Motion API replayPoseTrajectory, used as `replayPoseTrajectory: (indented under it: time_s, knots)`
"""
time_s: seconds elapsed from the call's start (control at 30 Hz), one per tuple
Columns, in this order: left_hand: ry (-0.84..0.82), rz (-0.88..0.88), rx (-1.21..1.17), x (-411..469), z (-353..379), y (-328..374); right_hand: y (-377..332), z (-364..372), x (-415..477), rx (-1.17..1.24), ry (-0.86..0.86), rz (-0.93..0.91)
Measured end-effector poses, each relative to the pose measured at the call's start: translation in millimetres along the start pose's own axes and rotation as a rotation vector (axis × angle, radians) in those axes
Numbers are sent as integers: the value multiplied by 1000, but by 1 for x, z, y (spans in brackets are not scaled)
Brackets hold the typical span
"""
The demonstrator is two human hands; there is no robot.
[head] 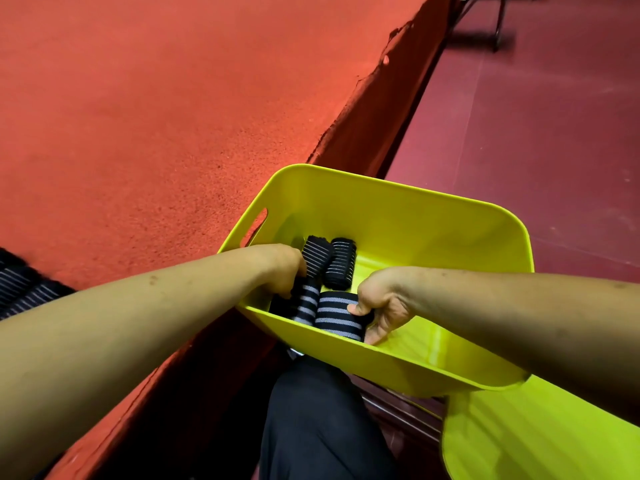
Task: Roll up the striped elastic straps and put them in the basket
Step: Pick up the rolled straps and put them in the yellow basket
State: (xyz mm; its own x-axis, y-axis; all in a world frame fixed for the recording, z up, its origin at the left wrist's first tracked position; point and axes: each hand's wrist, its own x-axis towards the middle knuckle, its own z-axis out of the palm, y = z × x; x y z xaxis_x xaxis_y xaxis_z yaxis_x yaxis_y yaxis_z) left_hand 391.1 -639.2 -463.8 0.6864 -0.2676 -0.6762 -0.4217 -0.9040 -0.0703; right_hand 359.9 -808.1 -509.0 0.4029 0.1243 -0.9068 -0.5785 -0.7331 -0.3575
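Note:
A lime-green plastic basket (408, 216) sits at the lower right, beside the red table's edge. Inside it lie several rolled black straps with grey stripes. My right hand (381, 306) grips one rolled strap (337, 315) near the basket's front wall, thumb on top and fingers curled under it. My left hand (285, 268) reaches over the left rim and holds another rolled strap (306, 303) just left of that one. Two more rolls (341, 268) lie further back on the basket floor. Unrolled striped straps (24, 285) lie on the table at the far left.
The red felt-covered table (156, 116) fills the upper left, its torn edge running diagonally. A dark red floor (554, 116) lies to the right, with chair legs (498, 26) at the top. A second lime-green basket (540, 438) stands under the first. My dark trouser leg (318, 427) is below.

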Motion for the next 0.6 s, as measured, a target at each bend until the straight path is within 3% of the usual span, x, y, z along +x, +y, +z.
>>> replayPoseTrajectory:
  time_s: [0.13, 0.23, 0.37, 0.47, 0.6]
  knots:
    - [58, 31, 30, -10, -6, 0, -6, 0, -15, -264, 163, -6]
    - [228, 42, -250, -36, -27, -13, -18, -10, -42, -405, 286, -95]
    - [456, 116, -1012, -102, -47, -52, -59, -28, -83, -33, 438, -373]
    - [629, -11, -1141, -148, -32, -98, -106, -17, -116, 240, 456, -615]
    - [662, -264, -1180, -201, 28, -162, -164, 49, -139, 304, 301, -823]
